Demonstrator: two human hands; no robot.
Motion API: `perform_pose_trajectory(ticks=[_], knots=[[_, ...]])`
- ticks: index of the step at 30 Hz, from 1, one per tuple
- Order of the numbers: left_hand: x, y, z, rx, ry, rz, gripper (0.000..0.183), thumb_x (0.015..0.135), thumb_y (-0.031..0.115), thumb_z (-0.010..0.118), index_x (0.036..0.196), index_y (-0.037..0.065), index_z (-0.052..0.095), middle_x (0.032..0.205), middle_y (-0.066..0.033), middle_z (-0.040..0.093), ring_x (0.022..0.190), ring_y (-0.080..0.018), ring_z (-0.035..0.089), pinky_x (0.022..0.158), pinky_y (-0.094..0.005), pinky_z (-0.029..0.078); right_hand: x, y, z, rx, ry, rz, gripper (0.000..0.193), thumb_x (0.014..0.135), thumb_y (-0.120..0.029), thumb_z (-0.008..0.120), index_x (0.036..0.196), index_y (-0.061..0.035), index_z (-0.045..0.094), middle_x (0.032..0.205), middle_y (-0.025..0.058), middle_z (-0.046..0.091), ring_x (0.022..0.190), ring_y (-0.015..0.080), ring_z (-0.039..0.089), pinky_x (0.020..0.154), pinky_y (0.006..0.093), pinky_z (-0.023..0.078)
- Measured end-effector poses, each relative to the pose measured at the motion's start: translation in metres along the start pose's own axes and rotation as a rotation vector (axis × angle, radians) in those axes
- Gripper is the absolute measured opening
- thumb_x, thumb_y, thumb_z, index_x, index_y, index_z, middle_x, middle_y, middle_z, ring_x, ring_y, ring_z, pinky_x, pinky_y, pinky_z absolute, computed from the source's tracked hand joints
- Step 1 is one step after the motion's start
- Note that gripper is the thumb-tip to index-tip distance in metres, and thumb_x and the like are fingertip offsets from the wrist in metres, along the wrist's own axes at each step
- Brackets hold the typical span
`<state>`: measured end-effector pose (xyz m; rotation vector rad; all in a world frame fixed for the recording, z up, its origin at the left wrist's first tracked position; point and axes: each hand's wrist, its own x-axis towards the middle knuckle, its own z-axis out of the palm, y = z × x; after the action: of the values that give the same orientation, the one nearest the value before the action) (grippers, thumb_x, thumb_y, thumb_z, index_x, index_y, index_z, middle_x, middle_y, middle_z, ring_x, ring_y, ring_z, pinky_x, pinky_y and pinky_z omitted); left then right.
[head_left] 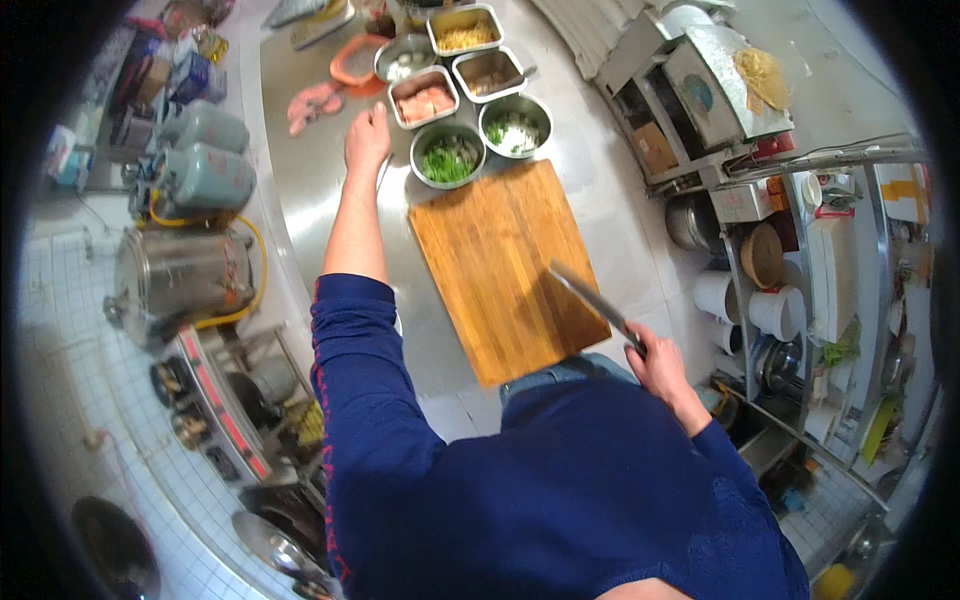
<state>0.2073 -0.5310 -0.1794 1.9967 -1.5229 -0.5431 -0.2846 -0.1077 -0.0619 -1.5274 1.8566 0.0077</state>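
Observation:
My right hand point(660, 370) is closed round the handle of a kitchen knife point(590, 292), its blade reaching over the right edge of a wooden cutting board point(505, 265). Far forward on the left, my left hand point(368, 140) is closed beside a rectangular tray of pink raw meat point(424, 103); whatever its fingers hold is hidden. Beyond the board stand a round bowl of chopped greens point(447, 160) and another bowl of greens and white pieces point(515, 130). Behind these are a tray with brownish contents and a spoon point(485, 78), a tray of yellow shreds point(465, 36) and a metal bowl with white pieces point(404, 64).
On the steel table point(315, 190) lie an orange plastic basket point(357, 62) and a pink, limp item point(314, 106). Gas cylinders point(205, 180), a large metal pot point(185, 270) and a stove point(225, 410) stand left. Right are crowded shelves point(800, 270) and a metal cabinet point(690, 90).

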Motion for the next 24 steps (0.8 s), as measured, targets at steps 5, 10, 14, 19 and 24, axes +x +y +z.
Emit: perform_pose_trajectory(ticks=[5,10,14,19,24], knots=[[-0.175,0.016,-0.007,-0.173,0.458,0.387,0.032,0.106,0.014,0.068,0.135,0.001,0.067,0.132,-0.0194,0.070,0.115,-0.0378,0.065,0.099,-0.0491,0.054,0.046,-0.009,0.015,-0.107,0.242,-0.278,0.058,0.098,-0.018,0.072,0.154,-0.0151,0.059,0.116,0.0216,0.079,0.099,0.0482,0.074,0.086,0.0585,0.060],[-0.401,0.026,0.021,-0.101,0.132,0.245,0.045,0.104,0.016,0.072,0.146,0.003,0.063,0.151,-0.0208,0.060,0.141,-0.0414,0.056,0.119,-0.0535,0.045,0.096,-0.017,0.028,0.008,0.174,-0.328,0.042,0.104,-0.018,0.068,0.145,-0.0094,0.065,0.096,0.0167,0.077,0.080,0.0352,0.075,0.075,0.0491,0.060],[-0.526,0.030,0.022,-0.153,0.144,-0.047,0.046,0.101,0.013,0.074,0.144,0.001,0.063,0.154,-0.0234,0.056,0.144,-0.0433,0.053,0.122,-0.0550,0.043,0.106,0.008,0.030,0.664,-0.215,-0.077,0.021,0.112,-0.017,0.057,0.100,-0.0017,0.064,0.076,0.0036,0.066,0.060,0.0133,0.061,0.057,0.0315,0.051],[-0.595,0.001,0.009,-0.061,0.239,-0.226,0.046,0.101,0.010,0.073,0.144,-0.001,0.061,0.155,-0.0240,0.053,0.144,-0.0454,0.052,0.120,-0.0551,0.043,0.128,0.046,0.041,0.605,-0.043,0.125,0.028,0.112,-0.025,0.063,0.091,-0.0066,0.056,0.073,0.0031,0.060,0.056,0.0127,0.056,0.051,0.0323,0.047],[-0.680,-0.026,0.017,0.096,0.269,-0.430,0.047,0.102,0.010,0.071,0.145,-0.004,0.058,0.153,-0.0281,0.052,0.143,-0.0493,0.050,0.121,-0.0572,0.042,0.175,0.042,0.043,0.601,0.067,0.064,0.043,0.111,-0.038,0.072,0.088,-0.0063,0.055,0.065,0.0003,0.056,0.050,0.0119,0.051,0.045,0.0319,0.042]])
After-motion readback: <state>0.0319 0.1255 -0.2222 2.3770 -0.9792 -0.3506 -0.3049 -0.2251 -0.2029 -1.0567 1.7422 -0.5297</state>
